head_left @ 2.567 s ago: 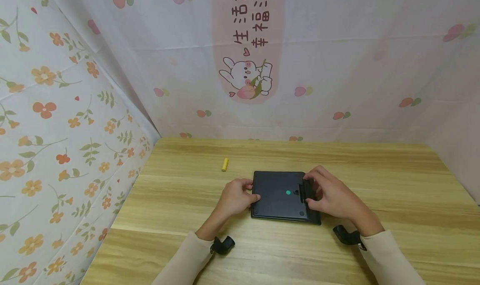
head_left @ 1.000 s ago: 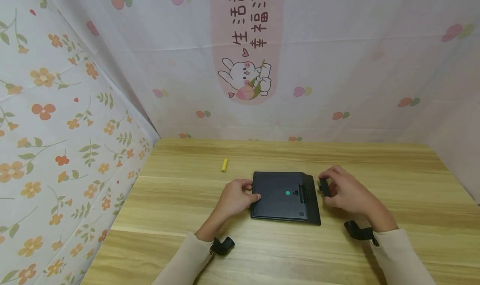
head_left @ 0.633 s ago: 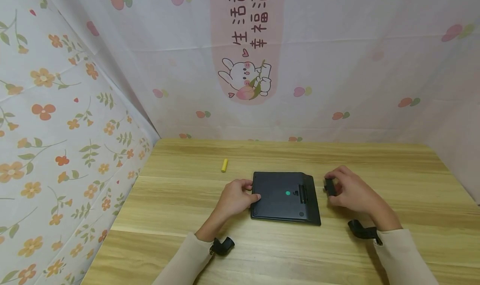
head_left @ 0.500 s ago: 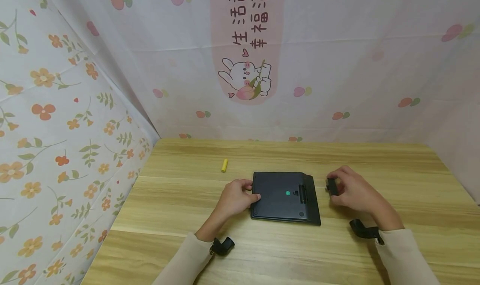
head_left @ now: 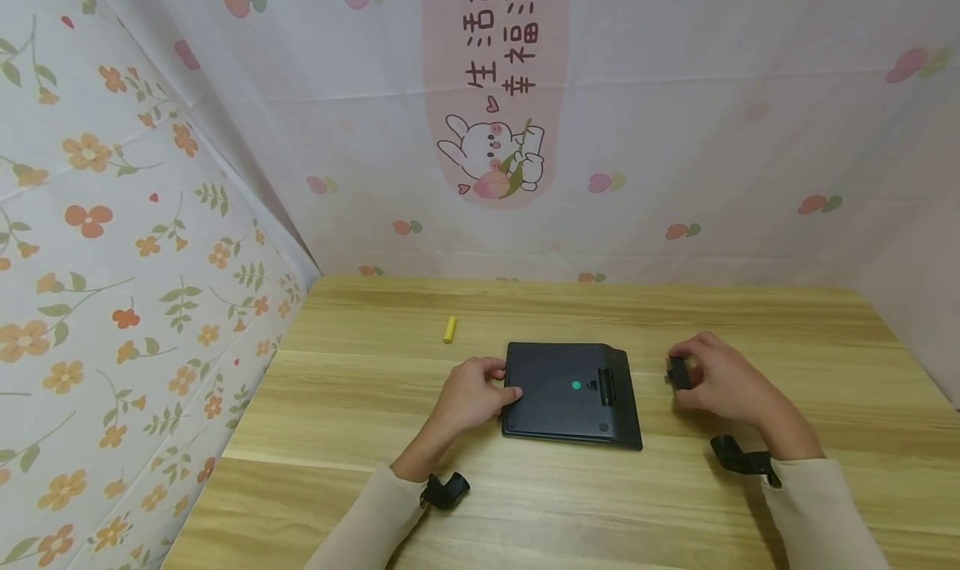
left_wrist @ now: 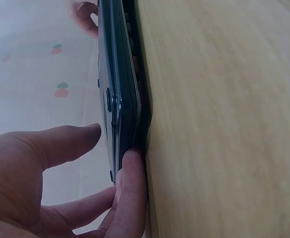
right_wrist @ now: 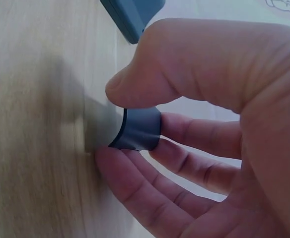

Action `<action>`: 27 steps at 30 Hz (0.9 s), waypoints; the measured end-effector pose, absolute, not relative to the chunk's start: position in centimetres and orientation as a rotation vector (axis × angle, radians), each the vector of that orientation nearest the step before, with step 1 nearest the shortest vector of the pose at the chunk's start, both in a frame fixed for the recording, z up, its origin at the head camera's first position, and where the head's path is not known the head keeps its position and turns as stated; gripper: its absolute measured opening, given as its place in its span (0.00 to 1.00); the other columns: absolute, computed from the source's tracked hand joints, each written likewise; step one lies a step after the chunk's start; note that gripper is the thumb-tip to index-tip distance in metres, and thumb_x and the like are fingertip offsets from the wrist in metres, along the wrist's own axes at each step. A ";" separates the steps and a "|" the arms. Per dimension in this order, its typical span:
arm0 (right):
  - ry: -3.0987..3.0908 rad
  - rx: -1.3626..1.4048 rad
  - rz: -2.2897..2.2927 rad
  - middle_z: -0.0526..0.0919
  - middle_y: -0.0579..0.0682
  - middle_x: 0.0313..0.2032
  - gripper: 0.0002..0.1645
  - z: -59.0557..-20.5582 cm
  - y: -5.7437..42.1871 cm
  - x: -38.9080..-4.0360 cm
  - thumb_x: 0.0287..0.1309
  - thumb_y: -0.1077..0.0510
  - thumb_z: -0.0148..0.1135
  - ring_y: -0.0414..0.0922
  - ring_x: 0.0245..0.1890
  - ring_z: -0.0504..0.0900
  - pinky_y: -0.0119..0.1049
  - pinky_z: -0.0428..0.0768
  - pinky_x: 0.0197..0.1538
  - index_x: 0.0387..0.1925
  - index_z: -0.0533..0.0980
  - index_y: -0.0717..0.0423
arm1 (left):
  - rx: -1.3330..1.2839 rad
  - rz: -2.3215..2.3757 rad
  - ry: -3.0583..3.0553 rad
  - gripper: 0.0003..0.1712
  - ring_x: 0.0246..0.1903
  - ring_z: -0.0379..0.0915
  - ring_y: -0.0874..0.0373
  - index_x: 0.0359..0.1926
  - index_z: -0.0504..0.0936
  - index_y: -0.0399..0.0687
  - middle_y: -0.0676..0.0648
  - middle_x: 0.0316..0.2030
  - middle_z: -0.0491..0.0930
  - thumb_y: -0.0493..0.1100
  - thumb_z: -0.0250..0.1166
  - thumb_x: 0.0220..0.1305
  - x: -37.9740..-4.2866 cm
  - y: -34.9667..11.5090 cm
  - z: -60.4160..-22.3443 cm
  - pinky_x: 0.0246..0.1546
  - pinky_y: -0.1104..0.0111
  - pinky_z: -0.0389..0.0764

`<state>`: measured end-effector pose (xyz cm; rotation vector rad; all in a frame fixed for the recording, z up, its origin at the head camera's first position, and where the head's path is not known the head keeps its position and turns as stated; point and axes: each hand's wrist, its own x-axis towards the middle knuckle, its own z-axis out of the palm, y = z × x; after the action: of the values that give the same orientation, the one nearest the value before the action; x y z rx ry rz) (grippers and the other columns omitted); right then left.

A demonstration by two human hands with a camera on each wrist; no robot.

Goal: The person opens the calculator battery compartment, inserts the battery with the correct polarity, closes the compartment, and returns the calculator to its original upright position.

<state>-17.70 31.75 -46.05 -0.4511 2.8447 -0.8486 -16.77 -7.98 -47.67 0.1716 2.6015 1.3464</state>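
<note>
A black calculator (head_left: 551, 407) lies face down on the wooden table, with a green dot on its back. Near its right end the battery compartment (head_left: 607, 388) is uncovered. My left hand (head_left: 472, 393) pinches the calculator's left edge, thumb on the back and fingers at the underside; the left wrist view shows keys (left_wrist: 136, 64) facing the table. To the right, apart from the calculator, my right hand (head_left: 726, 384) holds the small black battery cover (head_left: 680, 373) between thumb and fingers. In the right wrist view this cover (right_wrist: 142, 130) shows a curved side edge.
A yellow battery (head_left: 450, 329) lies on the table (head_left: 360, 403) behind my left hand. Patterned cloth (head_left: 675, 137) hangs at the table's back edge, and floral cloth (head_left: 135, 303) hangs at the left. Each wrist carries a black camera mount (head_left: 447, 492).
My right hand has pulled the battery cover off the calculator and carried it to the right, baring the compartment. My left hand keeps its grip on the calculator, which has not moved.
</note>
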 end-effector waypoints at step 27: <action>2.822 -0.404 -0.799 0.77 0.65 0.53 0.38 -45.7 33.6 -17.6 0.50 0.63 0.83 0.51 0.40 0.82 0.43 0.81 0.38 0.61 0.78 0.75 | 0.167 1.332 2.612 0.31 0.31 0.84 0.61 0.67 0.84 0.35 0.44 0.50 0.86 0.44 0.79 0.66 -16.8 -8.0 -47.6 0.32 0.65 0.84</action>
<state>-17.59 33.58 -45.69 -0.4043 2.8216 -0.7991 -16.75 -7.96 -47.59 0.1670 2.6120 1.3324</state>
